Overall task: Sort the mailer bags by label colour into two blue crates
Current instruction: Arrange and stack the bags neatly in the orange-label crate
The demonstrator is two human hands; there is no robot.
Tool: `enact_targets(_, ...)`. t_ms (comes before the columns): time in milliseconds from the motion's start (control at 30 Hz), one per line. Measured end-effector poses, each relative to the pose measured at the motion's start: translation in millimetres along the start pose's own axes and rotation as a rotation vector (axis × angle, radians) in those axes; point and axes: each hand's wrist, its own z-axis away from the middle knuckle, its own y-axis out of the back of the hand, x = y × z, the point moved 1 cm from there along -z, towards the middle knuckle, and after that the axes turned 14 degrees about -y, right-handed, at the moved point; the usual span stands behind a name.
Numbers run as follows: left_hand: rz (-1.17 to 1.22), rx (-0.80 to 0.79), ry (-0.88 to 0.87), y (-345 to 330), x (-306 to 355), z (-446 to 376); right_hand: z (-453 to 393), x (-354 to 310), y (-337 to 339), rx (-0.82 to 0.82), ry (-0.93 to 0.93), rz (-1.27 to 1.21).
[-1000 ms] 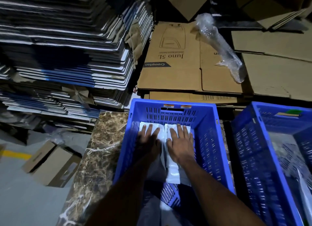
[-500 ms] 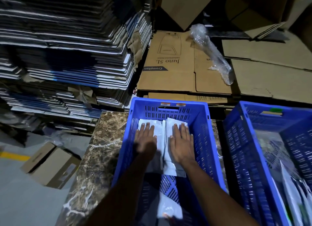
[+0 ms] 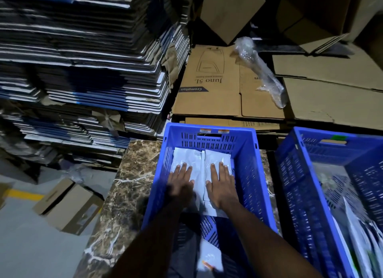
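I have both hands down inside the left crate, fingers straight and spread, palms flat. My left hand presses on one white mailer bag and my right hand on a second white bag just beside it; the two bags lie edge to edge at the far end of the crate floor, reaching out past my fingertips. I judge I am flattening them so they lie neat and leave room for more to stack on top. Nothing is pinched or gripped.

Counting: two blue crates, the one under my hands and the right crate off past my right forearm, with pale bags inside it (too blurred to count). In the left crate I count two bags under my palms and a third white bag nearer my body, between my forearms, with an orange mark at its near edge. Both crates stand on a marbled counter that stretches away to the left of my left arm.
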Motion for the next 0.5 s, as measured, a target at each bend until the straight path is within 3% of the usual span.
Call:
enact_targets(100, -0.054, -0.114, 0.032, 19, 7, -1, 4, -1, 17, -0.04, 0.004, 0.001)
enact_targets(267, -0.06, -0.075, -0.045, 65, 39, 25, 43, 2, 22, 0.064, -0.002, -0.161)
enact_targets(433, -0.043, -0.316, -0.133, 64, 75, 75, 95, 11, 29, -0.032, -0.059, -0.229)
enact_targets(500, -0.108, -0.29, -0.264, 53, 78, 92, 115, 19, 34, -0.085, -0.093, -0.133)
